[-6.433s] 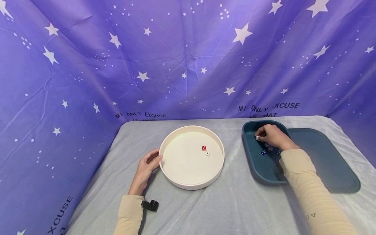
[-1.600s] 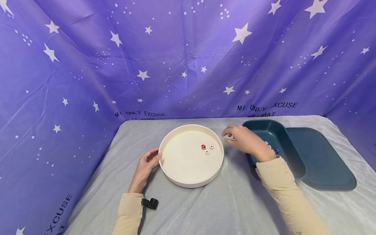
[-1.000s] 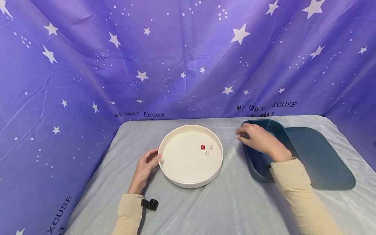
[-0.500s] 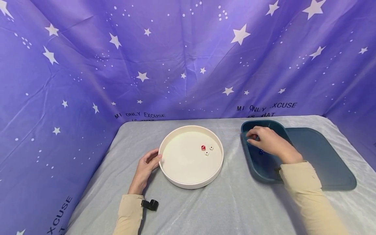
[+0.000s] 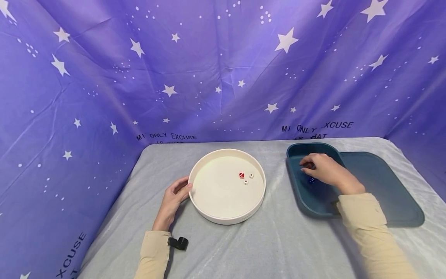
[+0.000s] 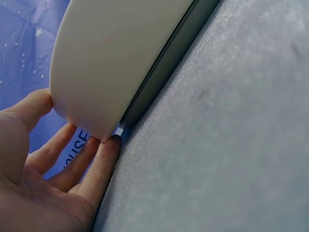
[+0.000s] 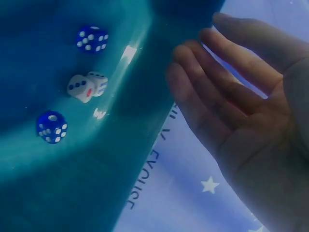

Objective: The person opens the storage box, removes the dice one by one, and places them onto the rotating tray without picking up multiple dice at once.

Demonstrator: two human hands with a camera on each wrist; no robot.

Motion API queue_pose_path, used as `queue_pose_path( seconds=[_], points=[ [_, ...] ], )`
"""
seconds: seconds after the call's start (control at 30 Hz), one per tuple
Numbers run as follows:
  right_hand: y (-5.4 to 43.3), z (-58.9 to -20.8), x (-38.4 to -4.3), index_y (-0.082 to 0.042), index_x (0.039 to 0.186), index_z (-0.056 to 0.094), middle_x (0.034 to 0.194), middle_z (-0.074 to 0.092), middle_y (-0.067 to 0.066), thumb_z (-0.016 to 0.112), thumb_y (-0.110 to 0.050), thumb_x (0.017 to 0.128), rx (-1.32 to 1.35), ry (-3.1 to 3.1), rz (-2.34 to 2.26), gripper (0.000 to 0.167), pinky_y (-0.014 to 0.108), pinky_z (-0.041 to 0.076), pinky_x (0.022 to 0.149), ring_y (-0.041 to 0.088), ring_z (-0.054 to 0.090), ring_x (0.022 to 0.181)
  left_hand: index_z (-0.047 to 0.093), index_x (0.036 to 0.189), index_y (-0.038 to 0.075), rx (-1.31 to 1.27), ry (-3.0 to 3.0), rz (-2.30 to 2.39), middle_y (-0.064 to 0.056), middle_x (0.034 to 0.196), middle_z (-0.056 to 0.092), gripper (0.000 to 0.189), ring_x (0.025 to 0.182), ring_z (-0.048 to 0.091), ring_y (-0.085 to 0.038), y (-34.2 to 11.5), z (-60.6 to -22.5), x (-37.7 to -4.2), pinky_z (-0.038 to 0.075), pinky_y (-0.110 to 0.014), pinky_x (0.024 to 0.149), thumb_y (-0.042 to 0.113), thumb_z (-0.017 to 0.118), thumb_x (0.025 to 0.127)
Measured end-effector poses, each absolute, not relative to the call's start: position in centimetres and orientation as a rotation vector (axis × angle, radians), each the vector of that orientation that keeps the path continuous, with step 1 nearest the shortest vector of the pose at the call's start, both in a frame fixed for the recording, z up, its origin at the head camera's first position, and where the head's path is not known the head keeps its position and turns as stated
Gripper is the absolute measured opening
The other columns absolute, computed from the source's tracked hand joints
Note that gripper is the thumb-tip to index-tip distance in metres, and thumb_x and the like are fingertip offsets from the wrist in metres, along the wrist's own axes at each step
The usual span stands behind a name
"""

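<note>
My left hand [image 5: 174, 195] holds the near-left edge of a round cream tray [image 5: 216, 193]; in the left wrist view its thumb is at the rim and its fingertips lie against the lower wall. Inside the tray sit a red die [image 5: 242, 176] and two small white dice [image 5: 251, 176]. My right hand [image 5: 325, 170] hovers over a deep teal box [image 5: 296, 190], fingers loosely bent with nothing between them. On the box floor, the right wrist view shows two blue dice [image 7: 91, 38] and two white dice [image 7: 80, 88] touching each other; the hand hides most of these from the head view.
A flat teal lid [image 5: 386, 186] lies against the box's right side. Grey cloth [image 5: 271, 240] covers the table. A purple star-printed curtain [image 5: 216, 108] hangs behind and at the sides. The left wrist bears a black strap with a small device [image 5: 178, 243].
A second white die has come to lie in the round tray. From beside the tray, my right hand has moved rightward back over the box. My left hand stays put.
</note>
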State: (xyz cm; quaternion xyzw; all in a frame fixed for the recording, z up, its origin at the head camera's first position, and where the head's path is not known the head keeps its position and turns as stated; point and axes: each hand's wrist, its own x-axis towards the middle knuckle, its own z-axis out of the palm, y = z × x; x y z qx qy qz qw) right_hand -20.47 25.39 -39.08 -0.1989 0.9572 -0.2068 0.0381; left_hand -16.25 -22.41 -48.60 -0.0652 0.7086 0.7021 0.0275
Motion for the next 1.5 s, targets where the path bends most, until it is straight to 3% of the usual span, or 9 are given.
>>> queue_pose_path(
  seconds=[0.2, 0.5, 0.8, 1.1, 1.5],
  points=[
    [26.1, -39.7, -20.7, 0.006, 0.102, 0.07, 0.088, 0.068, 0.008, 0.072, -0.006, 0.088, -0.609, 2.9, -0.619, 0.018, 0.038, 0.055, 0.066, 0.018, 0.062, 0.077, 0.056, 0.137, 0.003, -0.202, 2.191, 2.172, -0.018, 0.138, 0.055, 0.05, 0.115, 0.06, -0.02, -22.5, -48.5, -16.3, 0.057, -0.023, 0.092, 0.021, 0.072, 0.093],
    [27.3, -40.8, -20.8, 0.007, 0.099, 0.07, 0.093, 0.072, 0.017, 0.074, -0.001, 0.085, -0.634, 2.821, -0.602, 0.017, 0.043, 0.059, 0.071, 0.027, 0.068, 0.083, 0.055, 0.137, 0.003, -0.21, 2.194, 2.156, -0.018, 0.139, 0.055, 0.052, 0.113, 0.062, -0.015, -22.4, -48.5, -16.3, 0.057, -0.023, 0.092, 0.023, 0.072, 0.093],
    [27.9, -41.4, -20.9, 0.006, 0.094, 0.072, 0.087, 0.071, 0.01, 0.076, 0.0, 0.082, -0.654, 2.782, -0.631, 0.015, 0.033, 0.057, 0.066, 0.017, 0.064, 0.077, 0.055, 0.137, 0.003, -0.201, 2.187, 2.166, -0.019, 0.139, 0.054, 0.051, 0.12, 0.059, -0.026, -22.4, -48.6, -16.3, 0.056, -0.024, 0.093, 0.022, 0.072, 0.093],
    [28.2, -42.0, -20.9, 0.001, 0.09, 0.072, 0.083, 0.069, 0.005, 0.077, 0.004, 0.079, -0.704, 2.773, -0.626, 0.012, 0.026, 0.052, 0.061, 0.011, 0.058, 0.073, 0.055, 0.137, 0.002, -0.199, 2.174, 2.197, -0.019, 0.138, 0.055, 0.049, 0.114, 0.061, -0.021, -22.4, -48.5, -16.3, 0.057, -0.024, 0.092, 0.017, 0.071, 0.093],
    [28.0, -40.8, -21.1, -0.002, 0.09, 0.073, 0.083, 0.07, 0.002, 0.074, 0.001, 0.084, -0.66, 2.775, -0.591, 0.006, 0.028, 0.052, 0.062, 0.011, 0.059, 0.073, 0.056, 0.137, 0.004, -0.207, 2.206, 2.148, -0.018, 0.138, 0.056, 0.051, 0.115, 0.061, -0.019, -22.5, -48.6, -16.3, 0.057, -0.023, 0.09, 0.023, 0.073, 0.092]
  ],
)
